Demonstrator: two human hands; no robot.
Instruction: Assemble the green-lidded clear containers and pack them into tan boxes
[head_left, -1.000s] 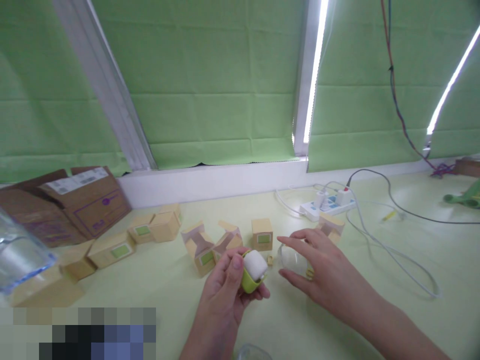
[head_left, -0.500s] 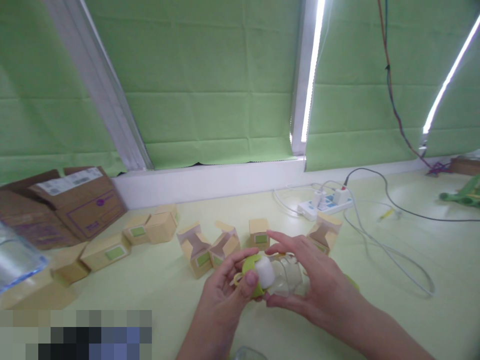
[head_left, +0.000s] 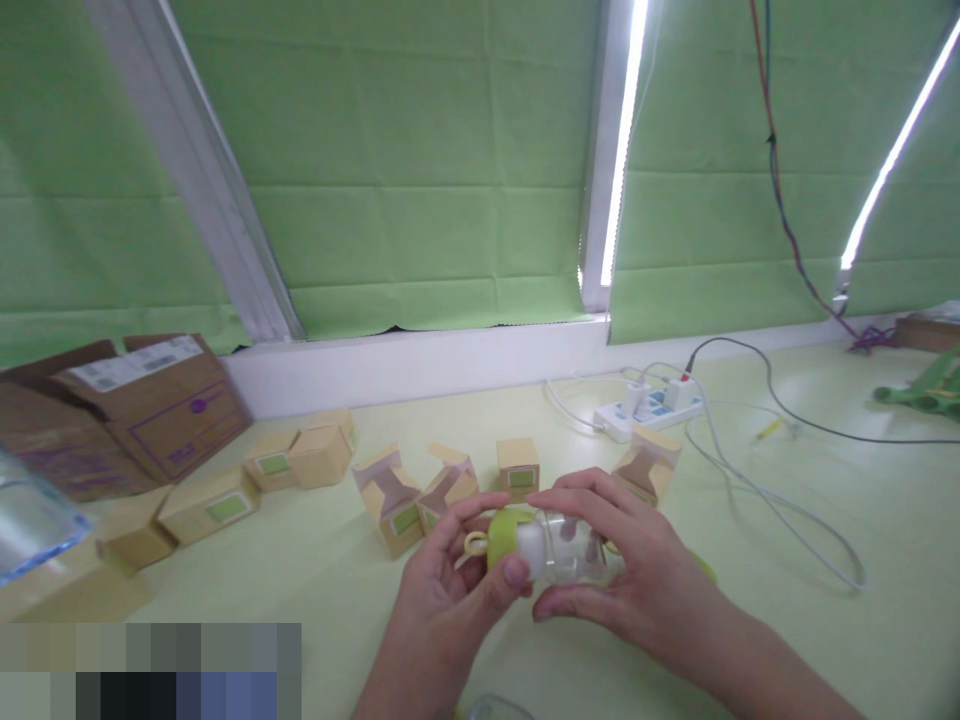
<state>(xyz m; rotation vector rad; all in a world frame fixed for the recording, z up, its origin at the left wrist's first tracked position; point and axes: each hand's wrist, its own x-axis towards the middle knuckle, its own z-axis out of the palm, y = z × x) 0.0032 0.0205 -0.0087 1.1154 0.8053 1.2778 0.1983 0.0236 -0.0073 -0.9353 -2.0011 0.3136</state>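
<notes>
Head view, looking forward and down over a pale green tabletop [head_left: 787, 620]. Left hand [head_left: 450, 590] grasps a lime-green holder [head_left: 504, 530] carrying a white foam pad [head_left: 529, 545]; its fingers [head_left: 516, 572] are curled around the holder, thumb pressed at the near side. Right hand [head_left: 637, 580] grasps a clear plastic cap [head_left: 574, 548], fingers arched over the top and thumb beneath. Both parts are held just above the tabletop, near the centre of the scene, touching each other: the pad's end appears to sit inside the cap's open mouth. Their shared long axis runs left to right, the holder to the left and the cap to the right, so each hand lies at its own end of the axis and neither is clearly nearer. Beyond the hands, small tan cartons [head_left: 390, 490] lie scattered, some with flaps open; a large brown cardboard box [head_left: 150, 400] stands far left. A white power strip [head_left: 652, 410] with trailing cables lies far right, below green window blinds [head_left: 420, 160].
</notes>
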